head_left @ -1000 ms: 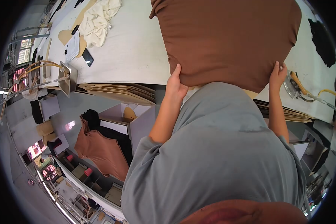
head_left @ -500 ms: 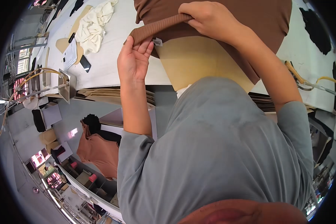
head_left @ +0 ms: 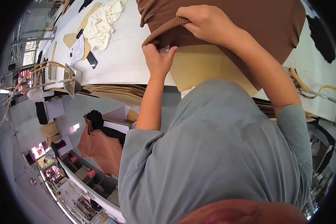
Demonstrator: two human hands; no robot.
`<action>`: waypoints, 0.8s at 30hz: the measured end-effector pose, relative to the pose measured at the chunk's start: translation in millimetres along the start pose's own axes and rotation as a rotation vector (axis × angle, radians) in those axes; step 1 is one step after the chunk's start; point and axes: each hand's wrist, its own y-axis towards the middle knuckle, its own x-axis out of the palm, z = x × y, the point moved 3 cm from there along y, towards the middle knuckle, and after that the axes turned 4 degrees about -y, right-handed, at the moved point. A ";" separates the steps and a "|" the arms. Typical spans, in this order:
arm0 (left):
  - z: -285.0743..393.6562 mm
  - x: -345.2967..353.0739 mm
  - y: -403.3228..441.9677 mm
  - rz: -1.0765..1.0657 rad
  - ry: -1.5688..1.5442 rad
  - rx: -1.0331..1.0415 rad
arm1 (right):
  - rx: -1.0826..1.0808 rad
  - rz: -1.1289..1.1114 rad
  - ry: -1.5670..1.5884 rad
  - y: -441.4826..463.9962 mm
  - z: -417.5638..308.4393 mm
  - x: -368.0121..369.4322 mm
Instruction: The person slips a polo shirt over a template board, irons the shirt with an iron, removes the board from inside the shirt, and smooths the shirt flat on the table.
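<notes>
- gripping ribbed band point(head_left: 165, 28) with right hand point(head_left: 205, 22), curled closed
- touching left end with left hand point(head_left: 158, 60), half open; with fingertips hidden, cannot tell if gripping
- joined to brown garment point(head_left: 246, 26) on white table point(head_left: 128, 67), cut off above
- seeing below tan piece point(head_left: 132, 115) in open box point(head_left: 115, 114), partly behind left forearm point(head_left: 151, 104)

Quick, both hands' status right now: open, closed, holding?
Left hand: at the brown ribbed band, fingers partly hidden; grip can't be told.
Right hand: closed, holding the ribbed band.
</notes>
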 end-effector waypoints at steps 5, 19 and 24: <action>-17.0 5.2 -0.8 -0.144 0.003 -0.114 | 0.013 -0.061 -0.003 5.3 0.3 -8.3; -50.7 18.2 -1.4 -0.184 -0.568 -0.707 | 0.085 -0.161 -0.006 19.5 17.1 4.9; -21.0 28.2 -7.8 0.044 -0.222 -0.161 | 0.089 -0.171 -0.020 19.8 24.9 8.0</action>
